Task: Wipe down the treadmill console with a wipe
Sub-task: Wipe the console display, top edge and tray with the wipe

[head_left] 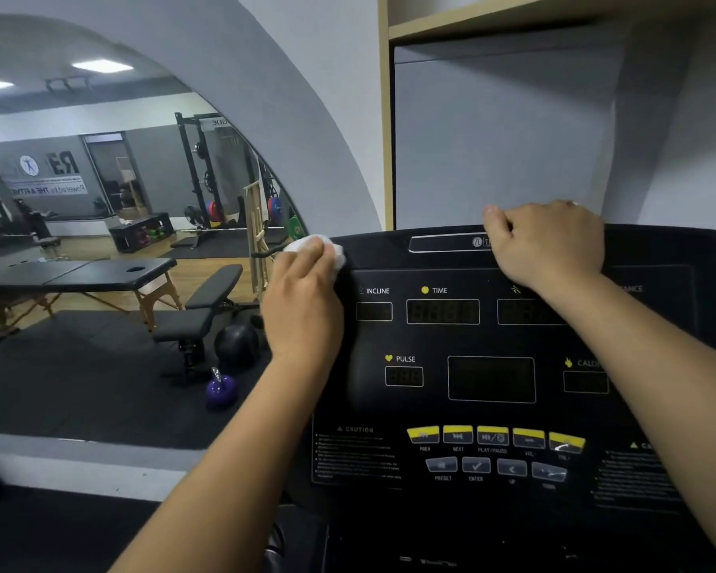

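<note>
left hand [302,308] presses a white wipe [331,248] on the treadmill console [488,337], upper left corner.

left grip closed over the wipe, which bulges out past the fingertips against the console's top left edge. right hand [548,241] rests curled over the console's top rim; right grip narrow, hooked on the rim, nothing else seen in it. incline and time readouts sit between the two grips and just below them. yellow buttons [495,436] lie well below both, toward the wrists. arched mirror [100,241] left of the left grip.
</note>
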